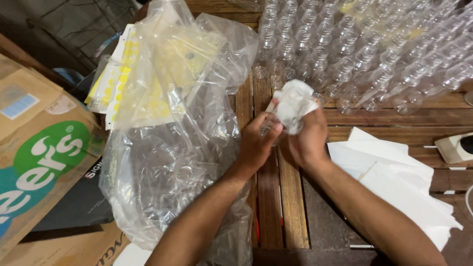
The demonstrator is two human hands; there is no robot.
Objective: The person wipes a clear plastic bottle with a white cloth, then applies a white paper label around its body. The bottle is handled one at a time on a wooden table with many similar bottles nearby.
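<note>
Together, two hands met over the wooden table [290, 207]. The left hand [256, 143] was closed around one small clear bottle [270, 129], mostly hidden, while the right hand [308, 138] gripped one crumpled white tissue [294, 103] against it. Behind stood several rows of clear bottles [364, 49], too many to count. One big plastic bag [172, 138] held more clear bottles. Two cardboard boxes [39, 148] sat left, flat tissues [394, 172] right.

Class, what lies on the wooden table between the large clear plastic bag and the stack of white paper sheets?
In the head view, the person's two forearms and bare wooden table lie between the large clear plastic bag and white paper sheets.
</note>
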